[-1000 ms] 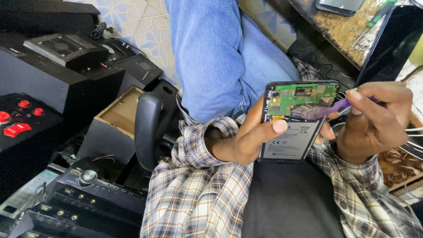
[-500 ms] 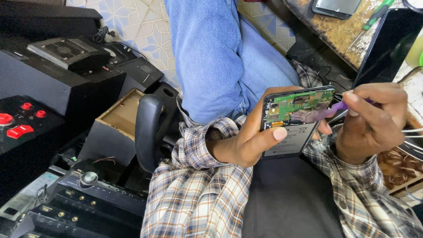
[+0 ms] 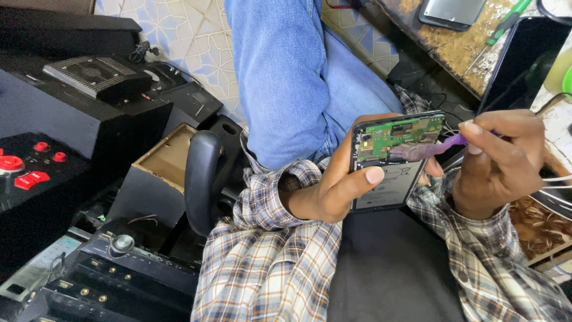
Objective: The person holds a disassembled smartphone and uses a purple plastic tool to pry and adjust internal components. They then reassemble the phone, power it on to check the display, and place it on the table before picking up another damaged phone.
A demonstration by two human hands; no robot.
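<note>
Several black electronic units (image 3: 77, 119) crowd the left side, one with red buttons (image 3: 24, 173) at the left edge and an amplifier with a knob (image 3: 122, 243) near me, and a black steering-wheel-like ring (image 3: 199, 179) stands beside an open brown-lined box (image 3: 167, 158). Far right, a worn workbench (image 3: 453, 48) carries a dark phone (image 3: 453, 12), a green-handled screwdriver (image 3: 506, 24) and a black glass panel (image 3: 518, 59) leaning upright. My blue-jeaned leg (image 3: 298, 77) runs up the middle, with my plaid sleeves (image 3: 274, 262) below it. Over my lap, right of centre, my left hand (image 3: 333, 185) grips the opened phone (image 3: 393, 161) by its edges, thumb pressed on the battery area and the green circuit board (image 3: 405, 134) at the far end facing me. My right hand (image 3: 494, 161) pinches a purple pry tool (image 3: 441, 145) between thumb and forefinger, its flat tip lying on the board. To do this well, I judge I should keep the tip shallow and nearly flat, lever gently at a connector edge rather than on soldered parts, and brace the phone firmly so it cannot twist. Slipping toward the battery looks the chief risk.
</note>
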